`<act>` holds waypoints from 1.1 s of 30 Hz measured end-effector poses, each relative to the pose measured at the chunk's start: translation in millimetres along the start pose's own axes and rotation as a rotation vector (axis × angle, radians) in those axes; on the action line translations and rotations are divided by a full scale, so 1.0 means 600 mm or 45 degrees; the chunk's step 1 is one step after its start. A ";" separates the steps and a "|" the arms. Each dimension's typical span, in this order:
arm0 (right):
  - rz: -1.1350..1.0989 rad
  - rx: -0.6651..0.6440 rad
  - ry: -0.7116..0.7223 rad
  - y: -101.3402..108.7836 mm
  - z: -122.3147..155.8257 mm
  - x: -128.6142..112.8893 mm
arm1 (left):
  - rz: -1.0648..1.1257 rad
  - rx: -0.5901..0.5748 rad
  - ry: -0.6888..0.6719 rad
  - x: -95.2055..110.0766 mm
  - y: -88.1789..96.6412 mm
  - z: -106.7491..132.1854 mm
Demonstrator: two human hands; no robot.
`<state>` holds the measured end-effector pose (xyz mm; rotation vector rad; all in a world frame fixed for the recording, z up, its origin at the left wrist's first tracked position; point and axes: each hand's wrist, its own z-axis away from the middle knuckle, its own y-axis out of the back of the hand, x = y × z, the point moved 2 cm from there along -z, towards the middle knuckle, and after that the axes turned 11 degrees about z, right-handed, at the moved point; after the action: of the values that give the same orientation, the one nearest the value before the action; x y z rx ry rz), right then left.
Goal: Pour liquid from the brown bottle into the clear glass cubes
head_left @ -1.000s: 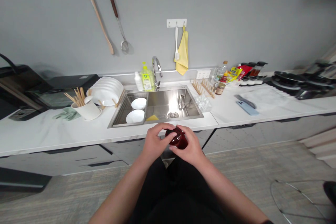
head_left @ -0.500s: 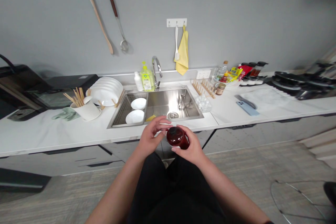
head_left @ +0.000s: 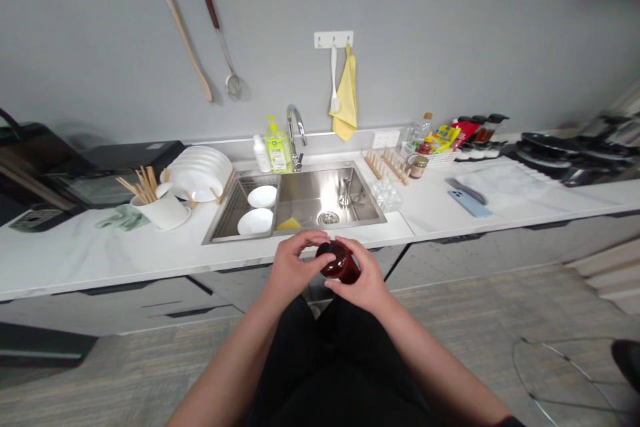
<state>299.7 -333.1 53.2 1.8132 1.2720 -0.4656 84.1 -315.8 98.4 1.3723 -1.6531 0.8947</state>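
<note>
Holding dark red jar (head_left: 342,264), 2 hands (head_left: 296,268) around it, steel sink (head_left: 320,190) beyond

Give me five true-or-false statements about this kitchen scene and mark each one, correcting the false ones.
1. The left hand and the right hand both touch the dark red jar. True.
2. The two white plates lie on the counter. False: they lie in the left side of the sink.
3. The yellow towel hangs from a wall hook. True.
4. The blue phone lies in the sink. False: it lies on the counter, right of the sink.
5. The wooden chopsticks stand in a white cup. True.
</note>
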 end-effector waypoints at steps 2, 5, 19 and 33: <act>-0.144 -0.085 -0.015 -0.002 0.000 0.006 | 0.015 0.007 0.034 -0.006 -0.003 0.003; -0.377 -0.236 -0.016 -0.006 -0.001 0.025 | 0.002 -0.016 0.040 -0.016 -0.006 0.006; 0.210 0.874 -0.568 0.290 -0.080 0.425 | -1.206 0.289 -0.066 -0.208 0.315 -0.046; 0.702 1.142 -0.616 0.272 -0.094 0.456 | -1.444 0.354 0.023 -0.259 0.346 -0.042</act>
<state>549.7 -149.0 -37.5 2.4335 0.1684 -1.1835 -101.6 -193.0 -36.8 2.0976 -0.5052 0.4260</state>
